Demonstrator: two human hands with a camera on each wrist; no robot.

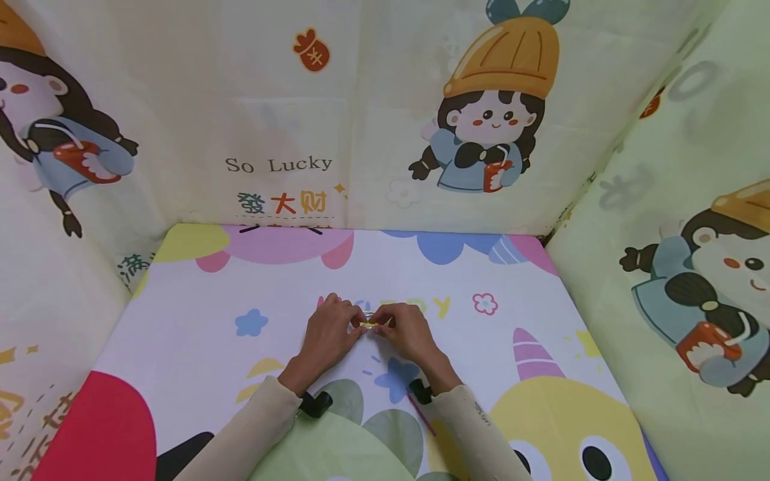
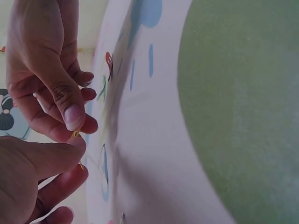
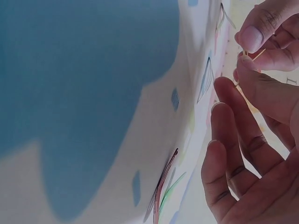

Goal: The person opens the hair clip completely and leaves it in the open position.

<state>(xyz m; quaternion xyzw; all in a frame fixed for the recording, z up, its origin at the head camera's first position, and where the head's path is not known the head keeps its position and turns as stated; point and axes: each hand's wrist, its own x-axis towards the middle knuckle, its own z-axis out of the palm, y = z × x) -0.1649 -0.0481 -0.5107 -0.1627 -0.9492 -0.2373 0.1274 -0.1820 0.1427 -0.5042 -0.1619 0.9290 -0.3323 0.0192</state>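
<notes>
A thin yellow strand [image 1: 368, 325], its exact kind too small to tell, spans the small gap between both hands above the tabletop. My left hand [image 1: 327, 332] pinches one part between thumb and forefinger. From the other side my right hand [image 1: 412, 332] pinches it the same way, the fingertips of both hands nearly meeting. Fine yellow ends [image 3: 259, 54] stick out between the fingertips in the right wrist view. In the left wrist view only a small yellow bit [image 2: 75, 134] shows between the thumbs; the fingers hide the rest.
A slim dark red strand [image 3: 166, 179] lies on the table beside a thin green line [image 3: 172, 190]. The white tabletop [image 1: 198, 334] carries printed cartoon shapes. Printed cloth walls [image 1: 385, 133] close in its back and both sides.
</notes>
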